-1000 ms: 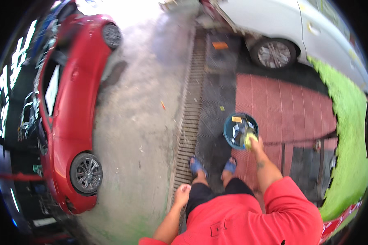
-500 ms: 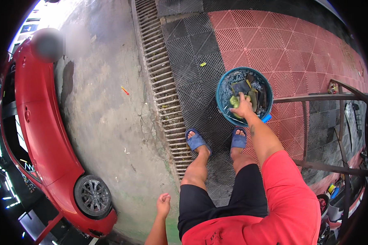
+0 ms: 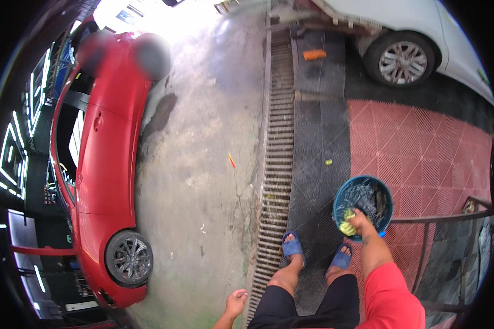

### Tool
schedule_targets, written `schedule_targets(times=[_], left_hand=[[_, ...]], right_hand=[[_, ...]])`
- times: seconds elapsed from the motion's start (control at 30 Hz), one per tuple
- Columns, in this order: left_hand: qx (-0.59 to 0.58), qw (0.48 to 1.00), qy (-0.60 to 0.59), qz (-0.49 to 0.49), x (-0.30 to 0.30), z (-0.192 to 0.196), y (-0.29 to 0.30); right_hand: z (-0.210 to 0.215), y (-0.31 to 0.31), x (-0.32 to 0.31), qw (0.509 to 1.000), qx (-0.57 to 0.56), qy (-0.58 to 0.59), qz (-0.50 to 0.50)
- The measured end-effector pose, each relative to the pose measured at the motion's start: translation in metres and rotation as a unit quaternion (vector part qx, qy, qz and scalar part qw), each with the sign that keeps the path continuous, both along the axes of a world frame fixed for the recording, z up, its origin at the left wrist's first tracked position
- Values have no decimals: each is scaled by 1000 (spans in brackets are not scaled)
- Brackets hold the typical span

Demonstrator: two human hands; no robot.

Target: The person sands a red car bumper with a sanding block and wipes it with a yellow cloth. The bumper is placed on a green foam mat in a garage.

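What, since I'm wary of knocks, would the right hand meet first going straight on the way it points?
Beyond the yellow-green bundle, the right hand would probably meet water in the teal bucket, then its left wall; depth is unclear.

No text, label, number or sign can be read clearly.

Inside the bucket (image 3: pixel 362 179), the yellow-green cloth (image 3: pixel 347 224) has shifted nearer the person.

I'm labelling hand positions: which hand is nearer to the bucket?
Right: the right hand is at the bucket, inside its rim in this view; the left hand is well away, toward the picture's lower left.
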State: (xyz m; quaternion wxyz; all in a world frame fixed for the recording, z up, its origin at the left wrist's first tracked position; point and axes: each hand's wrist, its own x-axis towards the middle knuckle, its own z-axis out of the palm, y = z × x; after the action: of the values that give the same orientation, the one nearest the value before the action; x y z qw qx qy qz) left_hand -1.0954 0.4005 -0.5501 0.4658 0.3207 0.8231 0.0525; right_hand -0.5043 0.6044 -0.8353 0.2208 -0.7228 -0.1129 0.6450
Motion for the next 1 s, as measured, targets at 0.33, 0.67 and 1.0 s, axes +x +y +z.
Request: schedule_targets(times=[0.33, 0.67, 1.0], left_hand=[[121, 934, -327, 81, 190, 127, 123], [124, 872, -467, -80, 297, 235, 173], [87, 587, -799, 91, 269, 277, 80]], right_hand=[[248, -6, 63, 919, 320, -189, -129], [541, -65, -23, 862, 443, 57, -241], [648, -181, -210, 752, 525, -351, 186]])
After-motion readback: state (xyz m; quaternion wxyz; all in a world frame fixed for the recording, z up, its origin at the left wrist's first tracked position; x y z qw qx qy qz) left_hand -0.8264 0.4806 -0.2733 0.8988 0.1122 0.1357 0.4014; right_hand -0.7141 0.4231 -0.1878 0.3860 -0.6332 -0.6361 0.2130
